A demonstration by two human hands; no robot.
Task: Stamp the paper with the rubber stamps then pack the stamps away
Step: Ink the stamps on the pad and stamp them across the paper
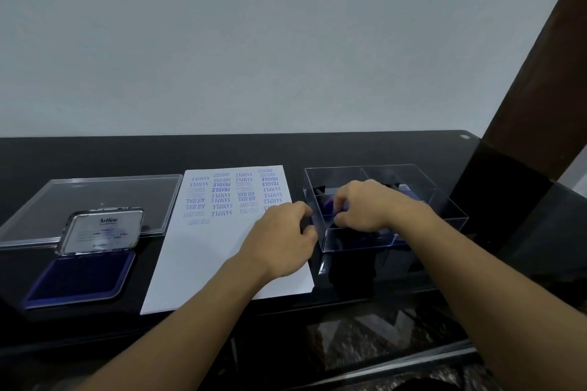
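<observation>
**Right hand in the stamp box: swapping or packing?**

The white paper sheet (203, 263) on the black glossy table (349, 149) is printed across its top half only, and the blue ink pad (79, 282) sits open, so I'd guess it's still stamping time. The right hand (365, 206) is down in the clear plastic divided box (444, 203), fingers curled on what looks like a purple rubber stamp (328, 204) (blurry). The left hand (282, 241) rests loosely curled on the paper's edge, beside the box. Next up: lift it clear of the dividers and ink it.

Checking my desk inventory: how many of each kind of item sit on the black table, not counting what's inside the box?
Ink pad: 1
Clear lid: 1
Stamped paper: 1
Clear divided box: 1
Total: 4
</observation>
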